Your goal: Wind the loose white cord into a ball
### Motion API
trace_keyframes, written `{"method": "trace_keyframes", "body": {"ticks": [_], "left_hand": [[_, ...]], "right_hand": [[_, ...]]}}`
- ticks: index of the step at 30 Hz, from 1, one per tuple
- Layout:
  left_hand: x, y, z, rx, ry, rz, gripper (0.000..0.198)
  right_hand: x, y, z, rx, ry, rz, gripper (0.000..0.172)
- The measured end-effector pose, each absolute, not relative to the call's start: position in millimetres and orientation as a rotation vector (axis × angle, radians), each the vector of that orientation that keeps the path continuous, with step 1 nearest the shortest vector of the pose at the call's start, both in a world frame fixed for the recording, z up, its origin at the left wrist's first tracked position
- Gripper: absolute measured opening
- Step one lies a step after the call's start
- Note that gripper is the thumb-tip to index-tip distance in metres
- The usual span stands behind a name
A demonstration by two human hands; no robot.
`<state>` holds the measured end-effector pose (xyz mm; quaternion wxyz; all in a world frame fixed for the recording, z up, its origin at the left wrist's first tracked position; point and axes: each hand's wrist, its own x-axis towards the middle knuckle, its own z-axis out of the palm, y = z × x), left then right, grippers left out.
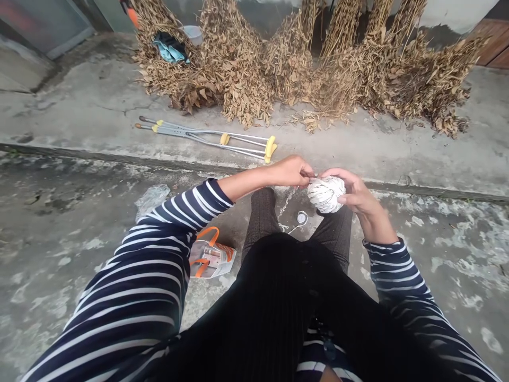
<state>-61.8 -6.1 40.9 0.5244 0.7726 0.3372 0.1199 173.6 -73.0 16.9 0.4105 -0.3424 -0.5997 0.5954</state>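
Concrete [445, 329] spreads beneath you, rising at one step [377, 164] whose edge runs just past your hands, with bare room along it right of the crutches. Stalks [286, 63], too tangled to count, line the back and are cut off at the top. Two crutches [234, 143] lie side by side on the step. One bag [214, 265] sits left of your legs [260, 217], partly hidden by your sleeve [159, 249], its contents hard to make out. Your right hand [352, 192] cups one white ball [326, 194] before your right leg; your left hand [298, 171] pinches a strand [314, 180] at its edge, mostly covered by your fingers. Below lies one coil [302, 218].
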Motion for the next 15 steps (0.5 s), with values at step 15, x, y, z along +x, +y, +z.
{"method": "trace_keyframes", "body": {"ticks": [15], "left_hand": [[-66.1, 22.4, 22.3, 1.495, 0.739, 0.321, 0.009]], "right_hand": [[171.5, -71.4, 21.3, -0.790, -1.792, 1.447, 0.070]]}}
